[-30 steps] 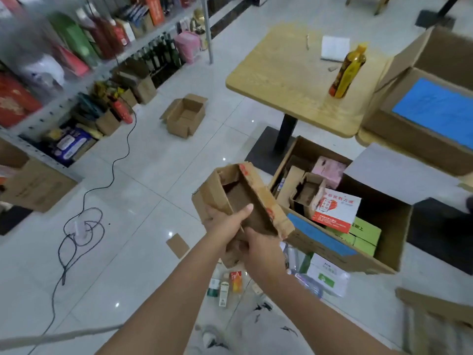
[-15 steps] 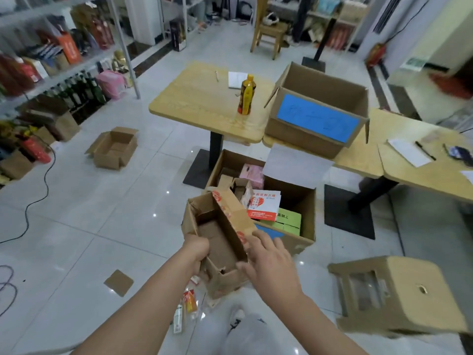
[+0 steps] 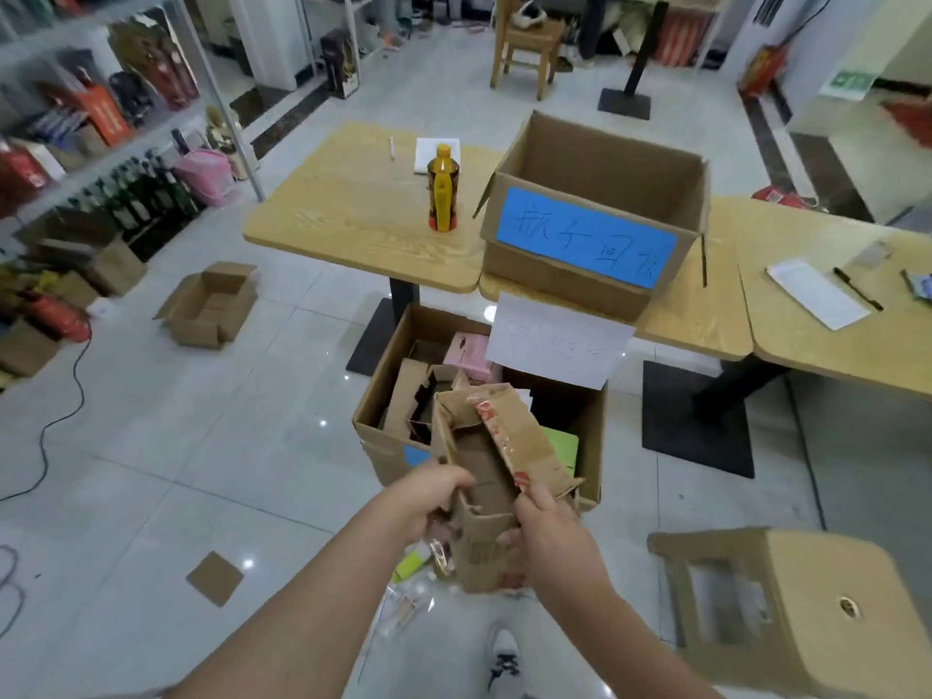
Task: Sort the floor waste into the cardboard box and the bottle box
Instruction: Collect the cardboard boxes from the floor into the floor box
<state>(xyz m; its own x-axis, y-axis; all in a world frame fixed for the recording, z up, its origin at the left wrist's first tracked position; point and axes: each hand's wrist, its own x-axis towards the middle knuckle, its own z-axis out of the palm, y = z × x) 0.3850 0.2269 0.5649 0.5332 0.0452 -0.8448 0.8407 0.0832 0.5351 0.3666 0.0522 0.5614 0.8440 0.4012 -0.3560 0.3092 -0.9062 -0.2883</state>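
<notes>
The torn cardboard carton [image 3: 486,476] is up in the air between both hands, open side facing the person, one taped flap splayed out to the right; its top overlaps the mouth of the cardboard box [image 3: 375,396] on the floor, though I cannot tell whether it is over the opening or short of the near wall. The left hand [image 3: 428,502] grips the carton's left wall, fingers curled round the edge; the right hand [image 3: 549,537] clasps the lower right side the same way.

The floor box already holds a jumble of cardboard pieces and a pink packet [image 3: 466,353]; a white sheet [image 3: 555,340] hangs from the table edge over its back. Behind, on the table [image 3: 353,219], the bottle box [image 3: 605,158] with a blue label stands beside an orange bottle [image 3: 443,189].

The likely trouble is fit; the carton is bulky and unflattened, so it may catch the rim or perch on the pile and tip back out; the loose flap could snag the white sheet and pull it down. Small litter [image 3: 411,567] lies by the shoe [image 3: 504,658], so a step forward could crush or scatter it; a cardboard square [image 3: 215,577] and an open box [image 3: 212,305] also wait on the floor.
</notes>
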